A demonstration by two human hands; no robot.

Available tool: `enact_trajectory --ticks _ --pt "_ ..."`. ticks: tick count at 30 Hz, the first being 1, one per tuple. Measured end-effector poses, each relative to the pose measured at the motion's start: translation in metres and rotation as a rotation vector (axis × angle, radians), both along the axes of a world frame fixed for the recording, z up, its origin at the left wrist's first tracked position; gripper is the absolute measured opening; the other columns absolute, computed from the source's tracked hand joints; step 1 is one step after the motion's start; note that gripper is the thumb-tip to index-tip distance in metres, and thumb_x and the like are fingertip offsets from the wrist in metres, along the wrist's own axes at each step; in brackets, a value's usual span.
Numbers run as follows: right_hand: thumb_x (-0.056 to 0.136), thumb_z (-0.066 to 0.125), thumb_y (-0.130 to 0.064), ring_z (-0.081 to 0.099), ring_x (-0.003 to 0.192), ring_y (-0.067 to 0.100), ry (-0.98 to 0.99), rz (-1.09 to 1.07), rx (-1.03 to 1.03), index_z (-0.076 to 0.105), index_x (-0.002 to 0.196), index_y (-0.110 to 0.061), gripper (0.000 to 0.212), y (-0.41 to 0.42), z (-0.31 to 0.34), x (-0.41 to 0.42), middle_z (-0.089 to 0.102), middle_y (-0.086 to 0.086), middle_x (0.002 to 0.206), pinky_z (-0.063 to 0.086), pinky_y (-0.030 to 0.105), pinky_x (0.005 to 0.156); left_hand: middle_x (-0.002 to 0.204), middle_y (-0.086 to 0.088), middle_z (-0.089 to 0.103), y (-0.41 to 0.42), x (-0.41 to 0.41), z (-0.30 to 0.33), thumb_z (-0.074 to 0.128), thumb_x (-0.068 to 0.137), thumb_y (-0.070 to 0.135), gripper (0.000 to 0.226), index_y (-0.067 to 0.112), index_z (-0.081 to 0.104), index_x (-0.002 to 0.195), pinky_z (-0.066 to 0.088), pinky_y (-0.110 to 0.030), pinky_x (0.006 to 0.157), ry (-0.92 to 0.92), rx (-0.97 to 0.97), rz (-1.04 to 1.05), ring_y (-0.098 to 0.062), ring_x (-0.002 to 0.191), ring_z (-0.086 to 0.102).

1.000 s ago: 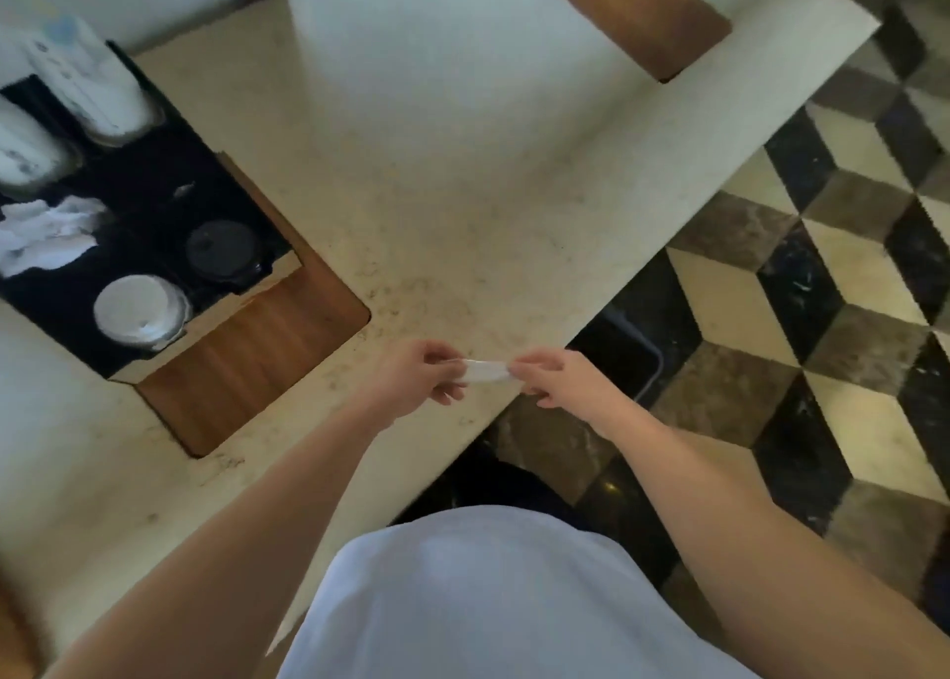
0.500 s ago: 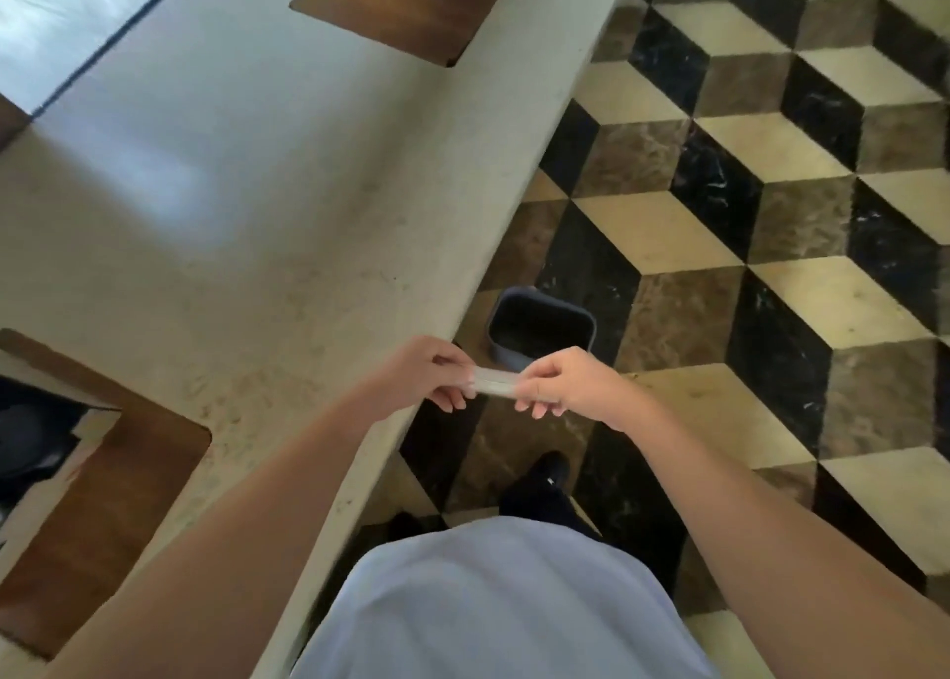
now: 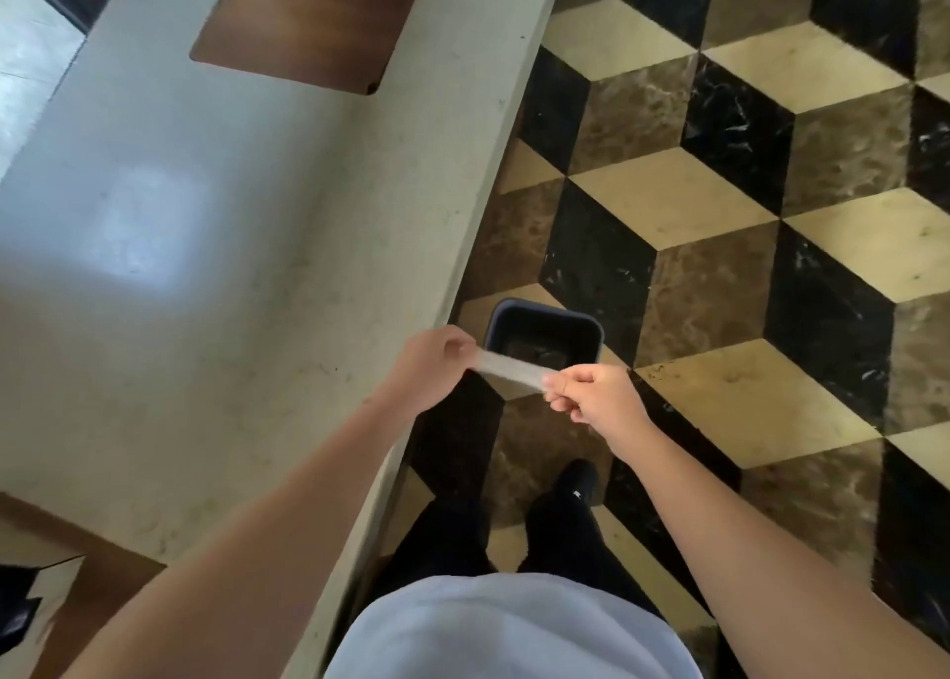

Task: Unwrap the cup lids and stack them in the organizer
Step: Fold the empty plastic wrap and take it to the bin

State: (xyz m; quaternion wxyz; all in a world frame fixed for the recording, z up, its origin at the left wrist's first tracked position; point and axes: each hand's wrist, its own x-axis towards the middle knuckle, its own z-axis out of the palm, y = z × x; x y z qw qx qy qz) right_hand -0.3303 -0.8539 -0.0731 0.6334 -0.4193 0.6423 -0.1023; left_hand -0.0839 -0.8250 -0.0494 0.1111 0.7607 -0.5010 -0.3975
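place: café or hotel-style counter | cues: stone counter [image 3: 216, 277], patterned marble floor [image 3: 719, 205], bin [image 3: 545, 334]

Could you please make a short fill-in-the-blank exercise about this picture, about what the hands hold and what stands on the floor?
1. The left hand and the right hand hold a clear strip of wrapper stretched ____ them.
2. Below the wrapper, a dark bin stands on the ____.
3. The bin stands beside the edge of the pale ____.

Missing words: between; floor; counter
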Motion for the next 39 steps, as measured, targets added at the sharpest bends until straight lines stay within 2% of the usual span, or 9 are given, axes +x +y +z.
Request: enact_trajectory --ticks 5,8,12,15,19,24,28,33,39 --pt "0.094 0.073 -0.020 0.076 0.076 0.007 0.001 -0.294 0.131 0.078 0.085 -0.023 0.010 -0.025 -0.038 0.013 0.078 -0.005 0.077 0.056 0.014 0.060 0.157 -0.011 0.040 -0.055 0.025 -0.027 0.049 0.100 0.039 0.042 0.028 0.047 0.140 0.020 -0.050 0.121 -0.627 -0.288 -0.137 -0.035 0.151 0.024" --pt "0.093 0.072 -0.016 0.075 0.067 0.007 0.033 -0.517 0.171 0.077 0.091 -0.018 0.006 -0.034 -0.066 0.010 0.078 0.000 0.076 0.055 0.015 0.058 0.169 -0.014 0.016 -0.087 0.042 -0.048 0.037 0.102 0.043 0.057 0.028 0.024 0.155 0.003 -0.051 0.123 -0.673 -0.258 -0.314 -0.037 0.156 0.003" --pt "0.095 0.071 -0.012 0.076 0.068 0.006 0.139 -0.648 0.217 0.068 0.085 -0.025 0.017 -0.043 -0.106 0.004 0.078 0.001 0.074 0.056 0.016 0.052 0.172 -0.005 0.006 -0.105 0.044 -0.078 0.031 0.102 0.050 0.069 0.031 0.006 0.163 0.000 -0.051 0.127 -0.694 -0.283 -0.323 -0.029 0.158 -0.005" --pt "0.098 0.067 -0.014 0.076 0.071 0.011 0.256 -0.589 0.265 0.069 0.090 -0.021 0.011 -0.058 -0.138 0.008 0.076 0.002 0.085 0.057 0.019 0.052 0.172 -0.003 0.002 -0.106 0.045 -0.089 0.041 0.096 0.048 0.078 0.034 0.004 0.163 -0.001 -0.045 0.125 -0.754 -0.320 -0.307 -0.026 0.158 -0.005" --pt "0.097 0.065 -0.018 0.071 0.062 0.015 0.379 -0.432 0.327 0.071 0.090 -0.017 0.009 -0.086 -0.182 0.024 0.075 0.004 0.081 0.050 0.021 0.044 0.172 -0.003 -0.001 -0.104 0.047 -0.083 0.040 0.096 0.048 0.078 0.033 0.003 0.163 -0.001 -0.047 0.125 -0.752 -0.323 -0.332 -0.026 0.158 -0.007" --pt "0.097 0.061 -0.018 0.067 0.080 0.021 0.397 -0.093 0.356 0.068 0.081 -0.013 0.018 -0.114 -0.236 0.047 0.072 0.009 0.091 0.061 0.037 0.082 0.172 -0.005 0.002 -0.103 0.046 -0.072 0.038 0.097 0.047 0.075 0.032 0.007 0.163 0.001 -0.051 0.127 -0.686 -0.300 -0.313 -0.025 0.158 -0.005" --pt "0.101 0.059 -0.035 0.069 0.104 0.035 0.430 -0.124 0.371 0.066 0.123 -0.001 0.041 -0.122 -0.259 0.059 0.072 0.018 0.115 0.057 0.047 0.095 0.172 -0.007 0.005 -0.102 0.046 -0.069 0.038 0.097 0.047 0.073 0.029 0.012 0.163 0.001 -0.051 0.127 -0.659 -0.300 -0.310 -0.026 0.158 -0.004" --pt "0.099 0.047 -0.062 0.058 0.125 0.035 0.380 -0.278 0.544 0.040 0.151 -0.005 0.078 -0.120 -0.252 0.068 0.057 0.016 0.140 0.046 0.047 0.110 0.172 -0.008 0.004 -0.101 0.044 -0.066 0.038 0.097 0.046 0.074 0.028 0.011 0.163 0.003 -0.053 0.126 -0.666 -0.297 -0.324 -0.027 0.158 -0.004" --pt "0.107 0.047 -0.037 0.060 0.125 0.034 0.354 0.055 0.444 0.049 0.146 -0.005 0.050 -0.080 -0.162 0.081 0.060 0.017 0.140 0.049 0.042 0.107 0.172 -0.007 0.004 -0.103 0.045 -0.064 0.039 0.096 0.047 0.076 0.029 0.007 0.163 0.003 -0.053 0.125 -0.694 -0.314 -0.328 -0.027 0.158 -0.003"
